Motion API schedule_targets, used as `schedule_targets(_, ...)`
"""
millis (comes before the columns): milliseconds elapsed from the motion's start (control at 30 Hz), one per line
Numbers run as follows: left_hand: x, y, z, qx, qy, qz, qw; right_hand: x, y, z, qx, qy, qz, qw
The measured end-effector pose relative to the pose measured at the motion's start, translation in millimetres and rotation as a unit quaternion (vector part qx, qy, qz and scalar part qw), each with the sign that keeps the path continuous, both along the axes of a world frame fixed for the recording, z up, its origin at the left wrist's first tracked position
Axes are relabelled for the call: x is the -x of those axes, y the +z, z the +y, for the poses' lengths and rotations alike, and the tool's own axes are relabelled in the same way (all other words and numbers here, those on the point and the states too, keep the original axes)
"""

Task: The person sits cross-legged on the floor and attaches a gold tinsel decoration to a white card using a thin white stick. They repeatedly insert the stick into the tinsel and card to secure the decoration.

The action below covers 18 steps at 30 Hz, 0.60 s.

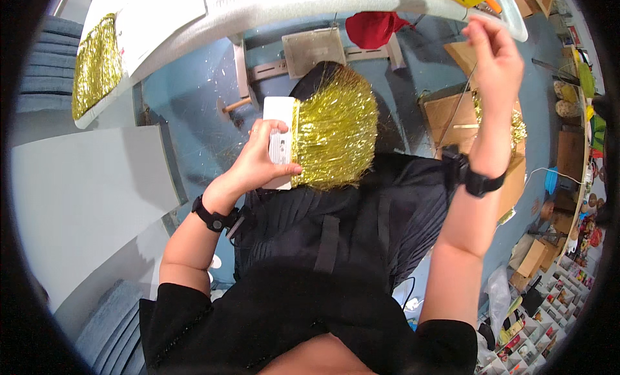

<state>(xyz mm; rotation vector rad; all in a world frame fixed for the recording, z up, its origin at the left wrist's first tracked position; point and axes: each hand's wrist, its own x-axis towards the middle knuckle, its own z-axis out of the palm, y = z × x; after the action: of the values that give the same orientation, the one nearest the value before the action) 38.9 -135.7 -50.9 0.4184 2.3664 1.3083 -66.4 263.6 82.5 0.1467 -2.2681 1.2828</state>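
Observation:
My left hand (259,154) grips a white card (278,142) that bears printing. Gold tinsel fringe (334,133) runs along the card's right edge and hangs over my lap. The thumb presses near the fringe's bound edge, with the fingers over the card's left side. Off to the upper right, my right hand (496,50) is raised near the table's right end, apart from the fringe. Its fingers are bent together and slightly blurred; whether anything thin is between them cannot be made out.
A white table (271,7) crosses the top, with more gold tinsel fringe (97,65) at its left end. Red cloth (373,29) hangs beneath its edge. Cardboard boxes (448,116) stand on the blue floor at right. Crowded shelves (557,321) line the far right.

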Motion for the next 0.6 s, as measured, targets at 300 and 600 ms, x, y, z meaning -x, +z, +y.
schedule_targets(300,-4.5,5.1,1.3,0.007,0.011,0.019,1.0,136.9,58.8,116.8,-0.221,-0.256,0.04,0.94)
schedule_targets(600,-27.1,6.5,4.3,-0.021,0.117,-0.038,0.992,207.2,53.4,156.8,-0.163,-0.257,-0.153,0.94)
